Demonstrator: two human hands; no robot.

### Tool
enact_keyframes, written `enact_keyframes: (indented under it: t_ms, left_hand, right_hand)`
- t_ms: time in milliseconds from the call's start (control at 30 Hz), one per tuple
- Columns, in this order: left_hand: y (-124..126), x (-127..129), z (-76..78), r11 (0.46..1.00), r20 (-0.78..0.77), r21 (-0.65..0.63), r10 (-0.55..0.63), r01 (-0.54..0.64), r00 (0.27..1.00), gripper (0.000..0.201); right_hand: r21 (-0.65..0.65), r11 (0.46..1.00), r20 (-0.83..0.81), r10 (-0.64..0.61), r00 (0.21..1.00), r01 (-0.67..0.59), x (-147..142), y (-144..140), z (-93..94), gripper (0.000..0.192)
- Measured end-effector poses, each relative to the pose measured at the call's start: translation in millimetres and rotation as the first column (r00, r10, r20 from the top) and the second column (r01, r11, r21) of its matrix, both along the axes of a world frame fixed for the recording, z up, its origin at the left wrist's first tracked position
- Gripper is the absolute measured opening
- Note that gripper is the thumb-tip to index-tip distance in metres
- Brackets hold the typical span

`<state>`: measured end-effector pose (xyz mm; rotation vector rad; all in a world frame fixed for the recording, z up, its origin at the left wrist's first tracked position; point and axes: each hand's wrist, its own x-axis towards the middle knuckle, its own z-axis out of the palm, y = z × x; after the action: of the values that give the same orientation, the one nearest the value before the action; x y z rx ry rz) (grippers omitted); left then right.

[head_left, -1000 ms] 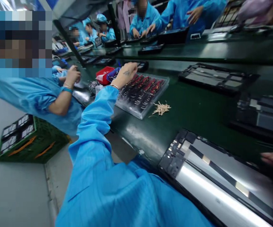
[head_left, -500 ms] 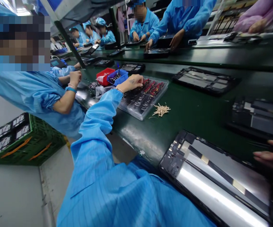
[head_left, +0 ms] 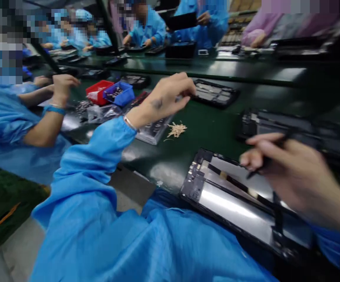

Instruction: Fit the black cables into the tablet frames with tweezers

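Note:
In front of me lies a tablet (head_left: 231,203) with its back off, showing silver battery areas and dark ribbon cables. Over its right part is my right hand (head_left: 293,172), blurred, its fingers closed around a slim black pointed tool (head_left: 256,168), perhaps tweezers. My left hand (head_left: 170,96) hangs above the table, thumb and fingers bent together. Whatever sits between its fingertips, if anything, is too small to make out. Beneath the left wrist is a clear plastic parts tray (head_left: 150,135), partly hidden. A small heap of pale strips (head_left: 176,129) lies beside the tray.
Further open tablets (head_left: 215,93) rest on the green table (head_left: 146,164), one dark tablet (head_left: 293,125) being just behind my right hand. Left stand a red bin (head_left: 99,92) and a blue bin (head_left: 119,94) with small parts. A co-worker's arm (head_left: 44,125) is close by.
My left hand has lifted off the parts tray and moved right, toward me. My right hand has come in from the right edge over the tablet. The view has swung right.

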<state>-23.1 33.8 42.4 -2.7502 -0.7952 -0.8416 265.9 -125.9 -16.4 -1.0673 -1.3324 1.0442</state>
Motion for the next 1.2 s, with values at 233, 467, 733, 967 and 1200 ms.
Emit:
enact_keyframes:
  t_ms: [233,467,733,967,1200]
  left_hand:
    - [-80.8,72.0,-45.9,0.771,-0.309,0.341,-0.448,0.537,0.839,0.024]
    - [-80.0,80.6,-47.1,0.539,-0.385,0.517,-0.548,0.665,0.743,0.019]
    - [-73.3,86.6,-44.8,0.551,-0.349,0.168,-0.742,0.817,0.572,0.022]
    - [-78.9,78.6,-50.9,0.815,0.014,0.397,-0.464,0.421,0.886,0.019]
    - [-89.0,86.5,-37.4,0.907,-0.108,0.378,-0.155,0.184,0.982,0.026]
  right_hand:
    - [-0.31,0.938,-0.401,0.022,0.916,-0.158,-24.9,-3.7,-4.8,0.039]
    - [-0.332,0.931,-0.407,0.001,0.914,-0.149,-14.2,-11.1,-4.8,0.028]
    - [-0.339,0.932,-0.302,0.021,0.953,-0.128,-14.6,-13.0,-1.1,0.027]
    - [0.067,0.987,0.056,-0.148,0.987,0.144,-10.0,-6.3,-1.2,0.017]
    - [0.364,0.915,0.365,-0.312,0.877,0.174,-8.7,-8.2,-0.5,0.01]
